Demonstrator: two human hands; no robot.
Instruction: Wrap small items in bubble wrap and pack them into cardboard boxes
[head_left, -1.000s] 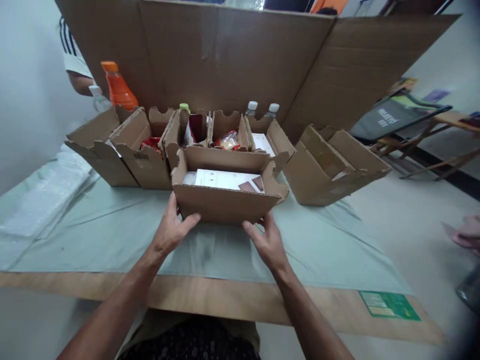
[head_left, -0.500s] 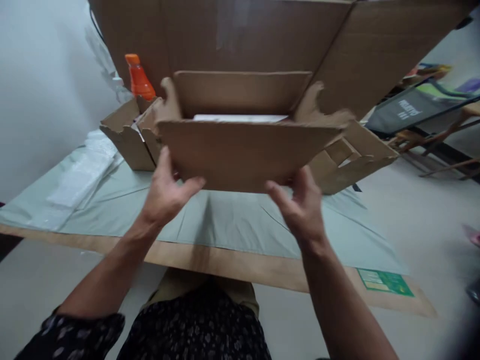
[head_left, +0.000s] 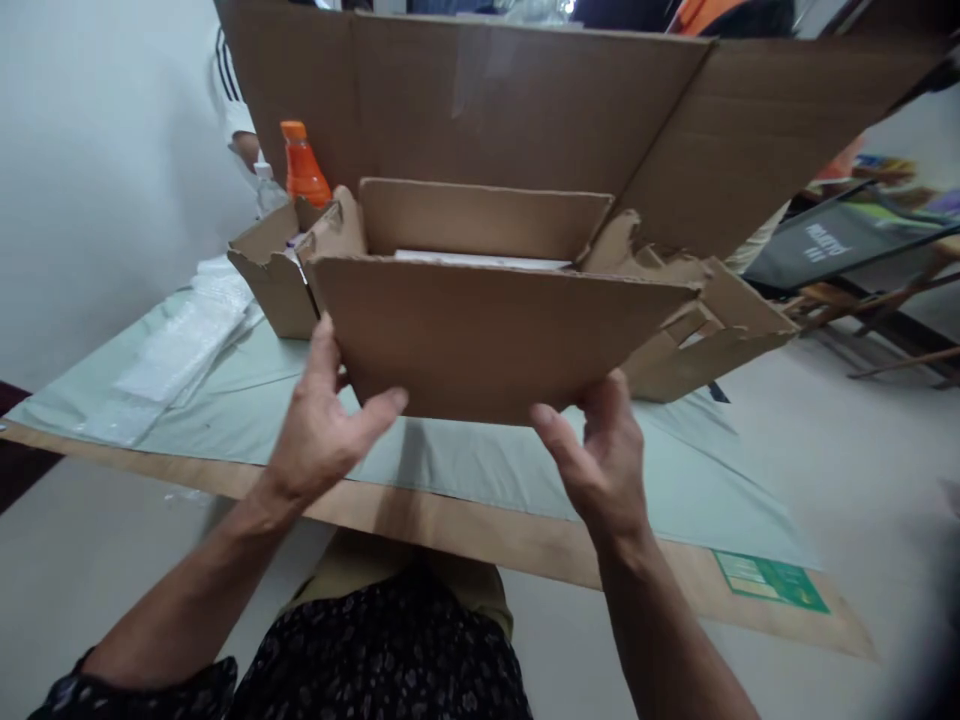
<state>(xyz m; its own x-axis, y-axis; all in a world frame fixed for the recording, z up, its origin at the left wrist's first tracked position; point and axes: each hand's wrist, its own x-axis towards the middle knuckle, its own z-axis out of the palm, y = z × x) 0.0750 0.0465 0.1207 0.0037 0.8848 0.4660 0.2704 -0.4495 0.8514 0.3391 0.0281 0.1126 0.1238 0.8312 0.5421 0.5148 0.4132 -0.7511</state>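
Observation:
Between my hands is an open-topped cardboard box, tilted, with its broad front wall facing me. Its side walls have torn, uneven edges. Inside, only the top of something flat and white shows above the front wall. My left hand grips the lower left corner, thumb on the front and fingers behind it. My right hand holds the lower right the same way. The fingertips of both hands are partly hidden by the box, and so is whatever lies deeper in it.
A tall cardboard panel stands behind. Smaller cardboard boxes flank mine, one left, one right. An orange bottle and a clear bottle stand back left. Bubble wrap lies on the pale green cloth. A person's sleeve shows behind.
The box sits lower in view, and both hands have come down slightly with it, still gripping it. The view has shifted, revealing a person's striped sleeve at the back left.

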